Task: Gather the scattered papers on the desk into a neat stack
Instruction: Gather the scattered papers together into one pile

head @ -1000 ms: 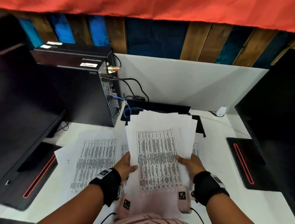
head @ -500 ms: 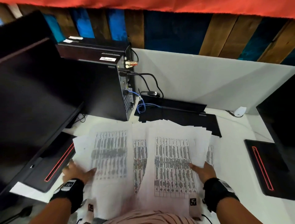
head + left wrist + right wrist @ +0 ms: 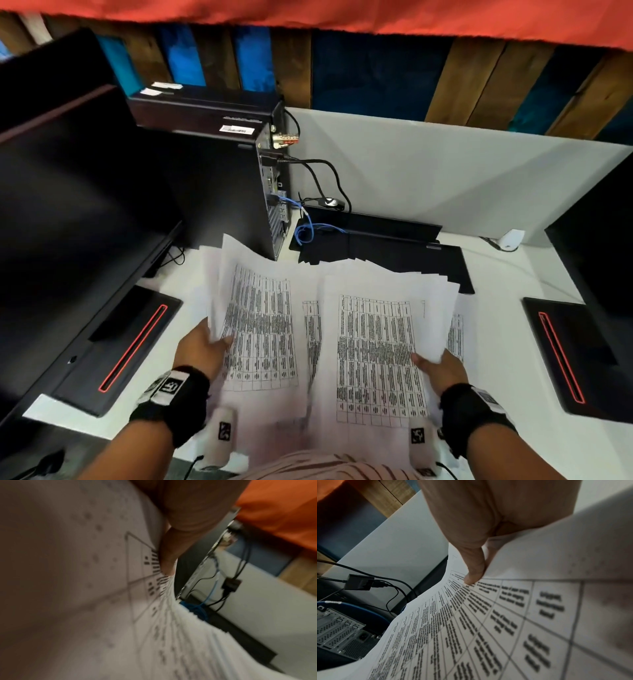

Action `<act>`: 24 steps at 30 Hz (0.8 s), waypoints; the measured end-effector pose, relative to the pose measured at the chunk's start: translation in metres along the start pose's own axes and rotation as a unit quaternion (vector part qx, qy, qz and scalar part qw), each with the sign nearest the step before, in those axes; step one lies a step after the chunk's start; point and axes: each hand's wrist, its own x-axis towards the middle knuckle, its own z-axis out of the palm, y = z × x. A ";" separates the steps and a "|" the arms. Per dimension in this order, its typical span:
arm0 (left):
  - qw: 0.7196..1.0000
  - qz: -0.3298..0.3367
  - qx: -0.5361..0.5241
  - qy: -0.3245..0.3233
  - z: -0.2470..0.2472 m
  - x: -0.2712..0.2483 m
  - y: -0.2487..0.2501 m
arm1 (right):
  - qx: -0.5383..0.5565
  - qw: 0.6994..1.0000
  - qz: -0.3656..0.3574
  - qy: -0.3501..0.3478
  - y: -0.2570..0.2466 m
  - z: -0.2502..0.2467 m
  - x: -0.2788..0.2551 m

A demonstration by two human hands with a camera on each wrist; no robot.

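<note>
White printed sheets with tables lie and hang over the white desk [image 3: 513,281]. My left hand [image 3: 202,346] pinches a sheet [image 3: 260,325] by its left edge and lifts it off the desk; the thumb [image 3: 169,553] presses on its print [image 3: 154,588]. My right hand [image 3: 436,368] grips the right edge of a fanned bundle of sheets [image 3: 376,349], thumb [image 3: 474,572] on the top page [image 3: 488,628]. A further sheet [image 3: 311,329] shows between the two, and another [image 3: 457,332] peeks out at the right.
A black computer tower [image 3: 219,192] with cables [image 3: 322,178] stands behind the papers. Black monitors [image 3: 68,219] flank the desk; their bases [image 3: 123,346] have red strips, one at the right [image 3: 575,356]. A black flat device [image 3: 387,246] lies behind the papers before a grey partition [image 3: 445,178].
My left hand let go of the bundle, reached left to a loose sheet on the desk, and now lifts it by its left edge. The right hand keeps holding the bundle.
</note>
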 end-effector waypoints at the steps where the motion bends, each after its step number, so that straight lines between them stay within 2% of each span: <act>1: 0.999 0.033 0.006 0.000 -0.009 -0.005 0.007 | 0.002 1.000 0.001 0.000 0.001 0.000 -0.001; 7: 0.973 0.210 0.085 0.040 -0.070 -0.042 0.054 | -0.003 1.000 -0.004 0.000 0.000 0.001 -0.003; 13: 0.928 0.351 0.042 0.115 -0.097 -0.080 0.108 | -0.033 0.999 -0.005 -0.012 -0.007 -0.002 -0.009; 17: 0.904 0.394 -0.071 0.152 -0.106 -0.088 0.147 | -0.068 0.997 -0.007 -0.026 -0.011 -0.006 -0.014; 19: 0.898 0.395 -0.108 0.160 -0.104 -0.084 0.160 | -0.068 0.997 -0.008 -0.032 -0.011 -0.005 -0.016; 21: 0.907 0.380 -0.119 0.136 -0.092 -0.073 0.166 | -0.051 0.998 -0.001 -0.035 -0.008 -0.006 -0.018; 24: 0.931 0.334 -0.138 0.054 -0.053 -0.050 0.160 | -0.021 0.999 0.002 -0.038 -0.005 -0.009 -0.023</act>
